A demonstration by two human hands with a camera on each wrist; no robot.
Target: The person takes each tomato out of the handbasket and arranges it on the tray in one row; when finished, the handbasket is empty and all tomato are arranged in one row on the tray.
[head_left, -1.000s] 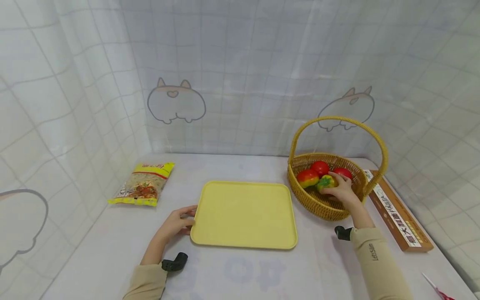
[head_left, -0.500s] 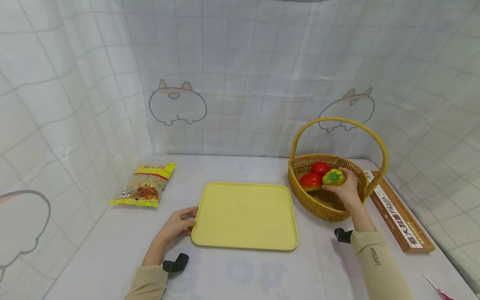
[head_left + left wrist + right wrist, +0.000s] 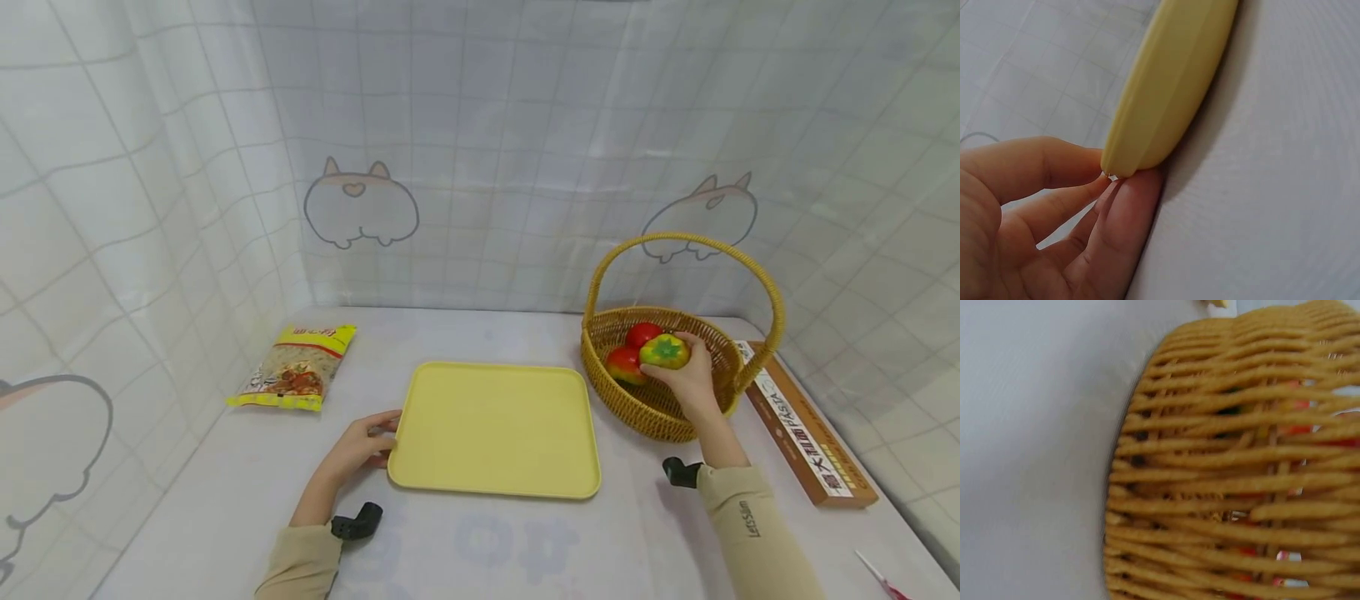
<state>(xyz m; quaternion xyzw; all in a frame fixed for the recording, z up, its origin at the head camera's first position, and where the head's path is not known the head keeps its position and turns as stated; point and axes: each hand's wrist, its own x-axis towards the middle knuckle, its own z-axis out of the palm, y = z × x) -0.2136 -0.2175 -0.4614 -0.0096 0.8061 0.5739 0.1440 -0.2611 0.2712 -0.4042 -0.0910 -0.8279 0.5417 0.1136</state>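
In the head view my right hand [image 3: 688, 377] grips a yellow bell pepper [image 3: 664, 352] with a green star-shaped top, thumb and fingers on its sides, over the wicker basket [image 3: 626, 413]. A red-and-yellow fruit [image 3: 624, 365] and a round red fruit [image 3: 644, 334] lie in the basket beside it. The right wrist view is filled by the basket's woven side [image 3: 1235, 469]; the hand is hidden there. My left hand [image 3: 362, 443] is at the left edge of a yellow tray [image 3: 495, 429]. In the left wrist view, its fingertips pinch the tray's rim [image 3: 1166, 94].
A yellow-and-clear food bag [image 3: 298, 367] lies at the left. Right of the basket is a long brown pasta box [image 3: 806, 433], with scissors [image 3: 883, 577] near the front right corner. The basket's tall handle [image 3: 682, 240] arches above the right hand. Patterned cloth walls surround the table.
The right hand has lifted the bell pepper from among the other fruit and turned its green top toward the head camera. The left hand stays at the tray.
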